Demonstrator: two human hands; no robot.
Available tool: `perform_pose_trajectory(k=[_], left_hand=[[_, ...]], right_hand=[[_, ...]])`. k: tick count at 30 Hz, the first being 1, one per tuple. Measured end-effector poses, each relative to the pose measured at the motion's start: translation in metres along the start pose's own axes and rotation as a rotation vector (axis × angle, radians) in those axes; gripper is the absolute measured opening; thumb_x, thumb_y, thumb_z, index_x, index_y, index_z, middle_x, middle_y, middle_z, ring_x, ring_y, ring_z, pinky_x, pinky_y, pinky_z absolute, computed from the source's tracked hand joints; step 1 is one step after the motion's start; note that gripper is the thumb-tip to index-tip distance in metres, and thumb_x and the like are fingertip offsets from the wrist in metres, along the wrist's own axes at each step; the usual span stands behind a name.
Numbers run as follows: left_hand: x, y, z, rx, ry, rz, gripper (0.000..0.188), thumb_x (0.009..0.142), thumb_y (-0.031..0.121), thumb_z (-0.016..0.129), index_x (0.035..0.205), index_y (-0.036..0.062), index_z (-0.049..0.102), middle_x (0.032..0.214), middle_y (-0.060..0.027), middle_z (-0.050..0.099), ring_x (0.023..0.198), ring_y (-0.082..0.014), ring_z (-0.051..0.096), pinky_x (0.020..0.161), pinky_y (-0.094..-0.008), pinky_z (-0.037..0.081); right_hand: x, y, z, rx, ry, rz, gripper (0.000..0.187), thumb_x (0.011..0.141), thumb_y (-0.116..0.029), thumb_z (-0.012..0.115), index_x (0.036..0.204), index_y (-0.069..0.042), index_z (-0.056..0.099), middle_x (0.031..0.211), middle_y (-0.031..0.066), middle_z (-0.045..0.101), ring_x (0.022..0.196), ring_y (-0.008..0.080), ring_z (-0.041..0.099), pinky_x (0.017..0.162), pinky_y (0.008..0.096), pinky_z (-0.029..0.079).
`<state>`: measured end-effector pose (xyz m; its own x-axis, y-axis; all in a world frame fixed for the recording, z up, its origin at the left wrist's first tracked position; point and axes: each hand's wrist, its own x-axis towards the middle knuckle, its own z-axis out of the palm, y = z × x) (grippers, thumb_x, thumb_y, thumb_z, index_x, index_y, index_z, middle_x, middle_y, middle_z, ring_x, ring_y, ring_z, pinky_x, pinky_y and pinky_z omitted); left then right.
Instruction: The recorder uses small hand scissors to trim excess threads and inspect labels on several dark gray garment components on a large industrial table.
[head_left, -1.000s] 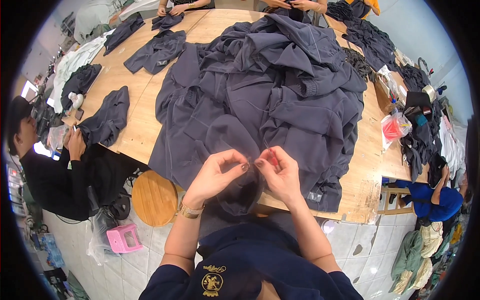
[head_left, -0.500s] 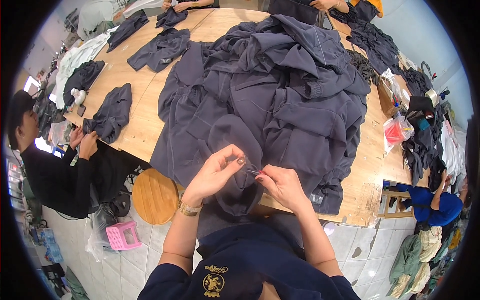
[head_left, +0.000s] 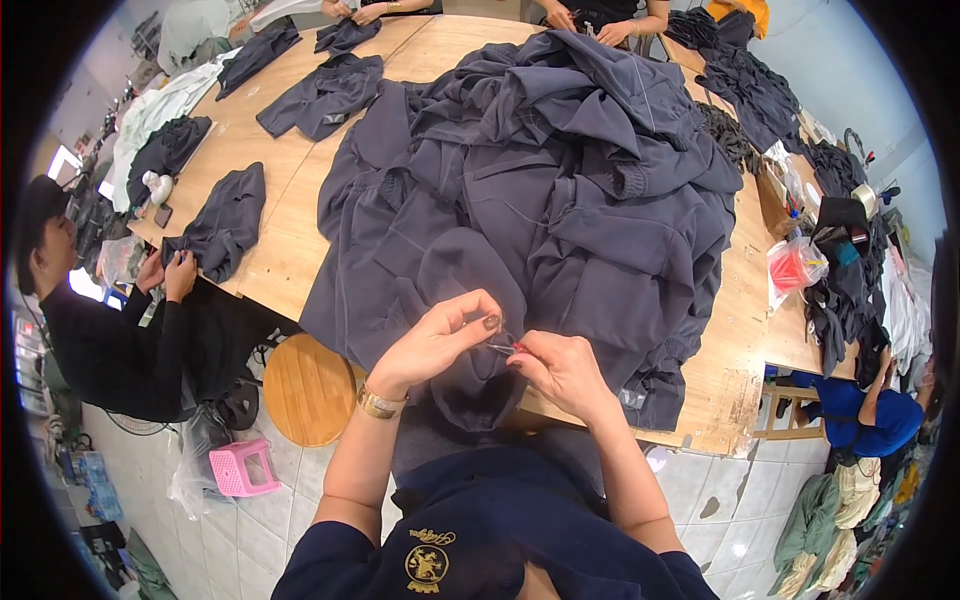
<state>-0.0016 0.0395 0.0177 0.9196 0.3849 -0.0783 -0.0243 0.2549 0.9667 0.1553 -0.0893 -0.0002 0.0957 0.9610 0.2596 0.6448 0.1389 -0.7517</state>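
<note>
The grey garment point(head_left: 478, 392) drapes over the bench's point(head_left: 735, 385) near edge, likely soft, light, best held by a fold. My right hand point(head_left: 565, 372) grips a small red tool point(head_left: 519, 348); whether my left hand point(head_left: 445, 335) pinches the garment, I can't tell.

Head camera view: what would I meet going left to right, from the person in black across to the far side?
A person in black, a round wooden stool, the left hand, the right hand, a red-and-clear plastic bag, white cloth.
</note>
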Motion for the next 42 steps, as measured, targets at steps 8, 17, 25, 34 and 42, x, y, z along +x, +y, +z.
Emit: perform_pose_trajectory(k=[8,17,25,34,42], left_hand=[[0.006,-0.005,-0.003,-0.06,0.088,0.01,0.012,0.096,0.017,0.05,0.092,0.006,0.05,0.088,0.005,0.048,0.084,-0.0025,0.043,0.077,-0.0176,0.037],[0.011,-0.019,0.0,0.058,0.279,0.087,0.011,0.096,0.015,0.051,0.091,0.0051,0.049,0.082,0.0052,0.048,0.076,-0.0015,0.042,0.07,-0.0171,0.037],[0.106,-0.069,-0.083,0.716,1.041,0.425,0.01,0.092,0.013,0.053,0.091,0.0035,0.051,0.065,-0.0115,0.055,0.053,-0.0197,0.052,0.053,-0.0293,0.043],[0.121,-0.123,-0.122,0.684,1.22,0.333,0.02,0.09,0.017,0.049,0.08,0.0007,0.053,0.065,-0.0184,0.056,0.056,-0.0273,0.055,0.055,-0.0362,0.043],[0.109,-0.128,-0.118,0.683,1.24,0.353,0.02,0.092,0.017,0.049,0.081,0.0021,0.056,0.068,-0.0139,0.06,0.057,-0.0194,0.057,0.054,-0.0326,0.043]], right_hand=[[-0.004,0.011,0.002,0.383,0.16,0.148,0.009,0.085,-0.011,0.06,0.085,-0.002,0.059,0.061,0.004,0.051,0.055,0.0093,0.051,0.05,0.0252,0.038],[0.006,0.005,0.019,0.689,0.241,0.309,0.016,0.087,-0.018,0.066,0.09,-0.004,0.06,0.062,-0.0106,0.041,0.054,-0.0022,0.032,0.048,0.016,0.024],[0.038,-0.061,0.024,0.983,0.017,0.289,0.012,0.094,-0.01,0.044,0.098,-0.003,0.053,0.066,-0.0019,0.048,0.053,0.0044,0.046,0.05,0.0213,0.039],[0.019,-0.119,0.1,0.583,-0.411,-0.227,0.017,0.09,-0.017,0.05,0.101,-0.003,0.05,0.095,0.0154,0.051,0.096,0.0334,0.048,0.082,0.0395,0.039],[0.024,-0.149,0.029,1.016,-0.781,0.064,0.021,0.093,-0.017,0.048,0.103,0.002,0.049,0.093,0.0141,0.053,0.09,0.024,0.052,0.077,0.0307,0.041]])
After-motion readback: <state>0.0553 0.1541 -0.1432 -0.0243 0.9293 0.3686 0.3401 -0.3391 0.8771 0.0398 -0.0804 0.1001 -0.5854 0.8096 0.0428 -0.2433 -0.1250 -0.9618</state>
